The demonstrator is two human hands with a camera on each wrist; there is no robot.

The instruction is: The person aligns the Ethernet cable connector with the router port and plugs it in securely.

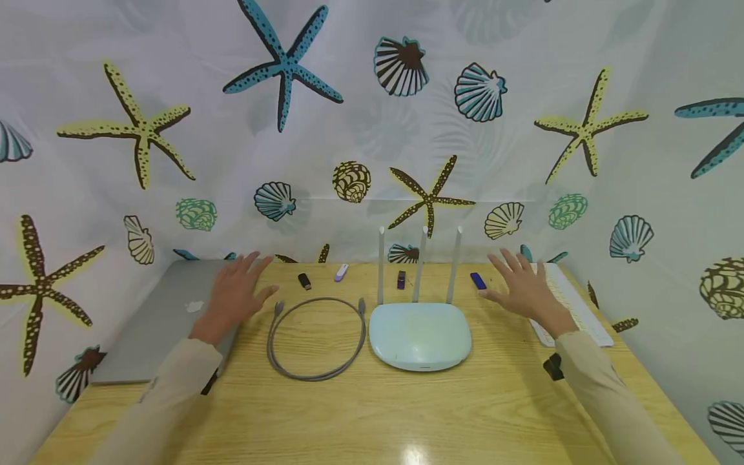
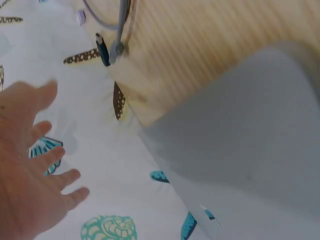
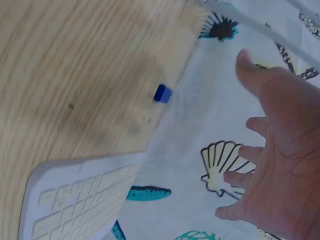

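My left hand (image 1: 235,294) hovers with spread fingers over the closed grey laptop (image 1: 168,329), holding nothing. In the left wrist view its fingers (image 2: 47,160) are loosely extended beside the laptop's corner. On the other side, my right hand (image 1: 526,290) is raised near the white keyboard (image 1: 572,303), fingers apart and palm bare. A small blue USB stick (image 1: 478,281) lies on the table just left of it; the right wrist view also shows this stick (image 3: 162,94). Neither hand appears to touch anything.
Between the hands, a looped grey cable (image 1: 310,378) lies beside a white router (image 1: 420,336) with three upright antennas. Behind them are a black USB stick (image 1: 305,281), a white one (image 1: 341,272) and a purple one (image 1: 401,279). A patterned curtain (image 1: 372,142) borders the wooden table (image 1: 349,420).
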